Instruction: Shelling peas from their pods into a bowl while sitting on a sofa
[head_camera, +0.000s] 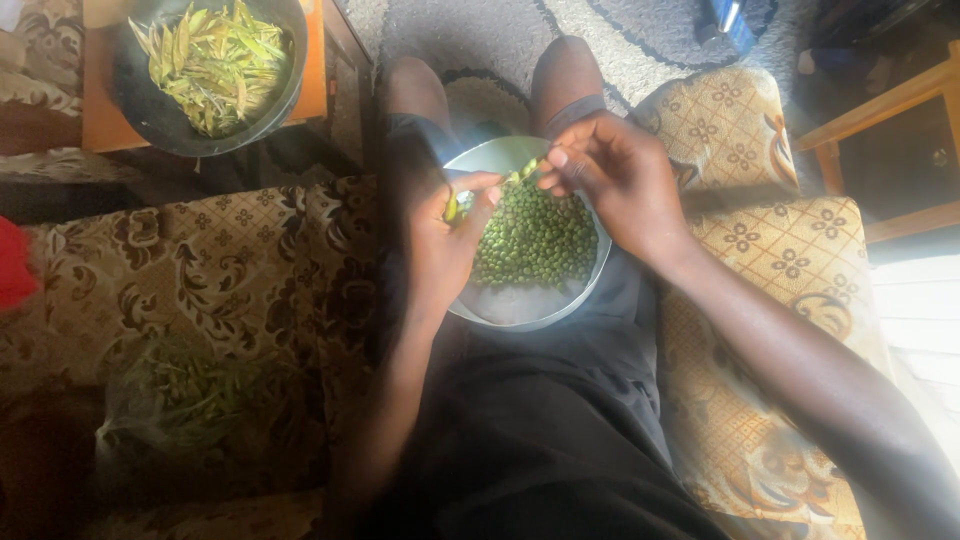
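A metal bowl (520, 312) rests on my lap, half filled with shelled green peas (535, 240). Over the bowl I hold a green pea pod (505, 183) between both hands. My left hand (445, 235) pinches its lower end, and my right hand (610, 175) grips its upper end with thumb and fingers. Both hands hover just above the peas.
A dark round pan (150, 115) of empty pods (215, 65) sits on an orange stool at the upper left. A clear plastic bag of unshelled pods (195, 395) lies on the patterned sofa cushion (230, 270) to my left. A wooden chair frame (885, 105) stands at the right.
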